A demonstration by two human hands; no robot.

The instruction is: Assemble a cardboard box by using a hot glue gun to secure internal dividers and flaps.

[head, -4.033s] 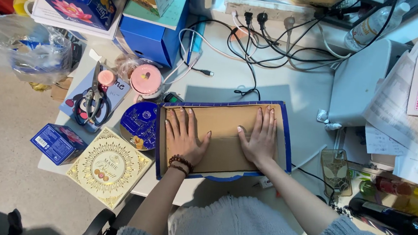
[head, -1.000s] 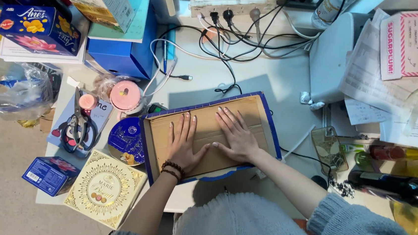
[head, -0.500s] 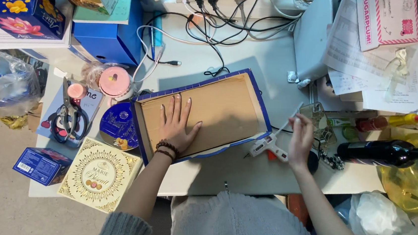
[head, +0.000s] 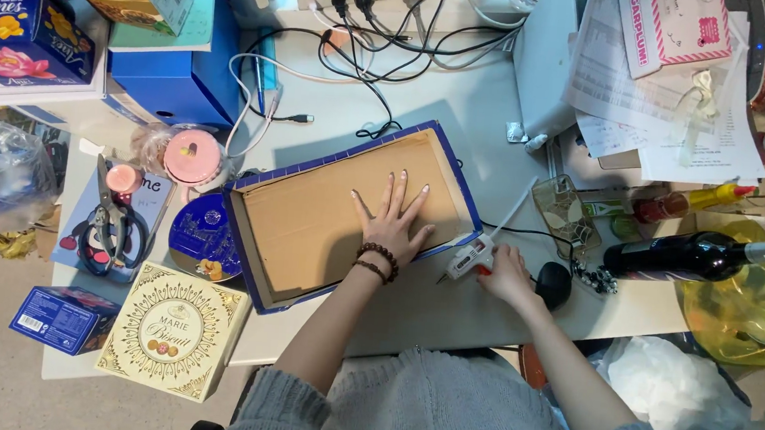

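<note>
The shallow blue tray (head: 255,269) lies on the grey desk (head: 465,94) in the middle of the view, slightly turned, and a sheet of brown cardboard (head: 309,218) is already fitted inside it and covers the whole bottom. The left hand (head: 393,218) is laid flat on this cardboard with the fingers spread; nothing is grasped by it, the sheet is only pressed down. At 4 o'clock from the tray, just beside its lower right corner, a white glue gun (head: 470,256) is held in the closed right hand (head: 507,274), with the nozzle pointed toward the tray edge.

As far as can be judged, the lining is placed but its fixing is not finished: no glue can be seen along the edges, though such a thin line would be too small to tell.

At 9 o'clock from the tray a round blue tin lid (head: 201,237) is touching it, and scissors (head: 108,234) lie further left. At 7 o'clock a square cream biscuit tin (head: 175,331) rests. A dark wine bottle (head: 689,255) lies at 3 o'clock, well apart.
</note>
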